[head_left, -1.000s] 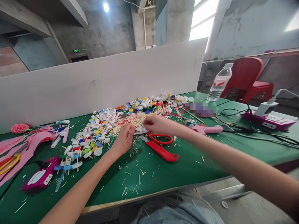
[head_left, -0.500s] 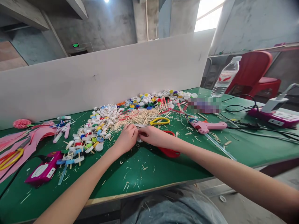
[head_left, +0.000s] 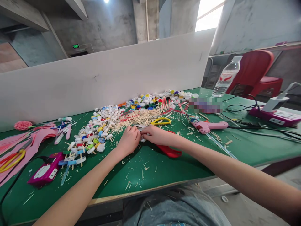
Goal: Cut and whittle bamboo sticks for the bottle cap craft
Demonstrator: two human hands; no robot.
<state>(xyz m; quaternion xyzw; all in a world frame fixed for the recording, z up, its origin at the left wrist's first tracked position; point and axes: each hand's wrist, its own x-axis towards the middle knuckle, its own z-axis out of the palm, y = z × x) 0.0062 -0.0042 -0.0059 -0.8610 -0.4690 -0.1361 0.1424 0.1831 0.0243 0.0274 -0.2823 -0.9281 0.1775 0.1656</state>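
Note:
My left hand (head_left: 129,140) is closed above the green table, its fingers curled inward. A small whitish piece that looks like a bottle cap (head_left: 142,140) shows at its fingertips, mostly covered. My right hand (head_left: 154,135) meets it there with bent, pinched fingers; what lies between them is too hidden to name. Just behind and under the hands lie scissors (head_left: 161,121) with a yellow handle loop and a red one (head_left: 169,151). Beyond them spreads a heap of thin wooden sticks (head_left: 138,118). Left of the hands are many bottle caps with sticks attached (head_left: 94,138).
More coloured caps (head_left: 147,100) line the white board (head_left: 117,75). At right are a pink glue gun (head_left: 207,126) with its glue stick, cables, a water bottle (head_left: 227,77) and a purple power strip (head_left: 277,117). At left lie pink ribbon, other scissors (head_left: 11,161) and a purple box (head_left: 45,171).
The two hands stay together in nearly the same place. My right fingers have shifted slightly, and the view has moved a little.

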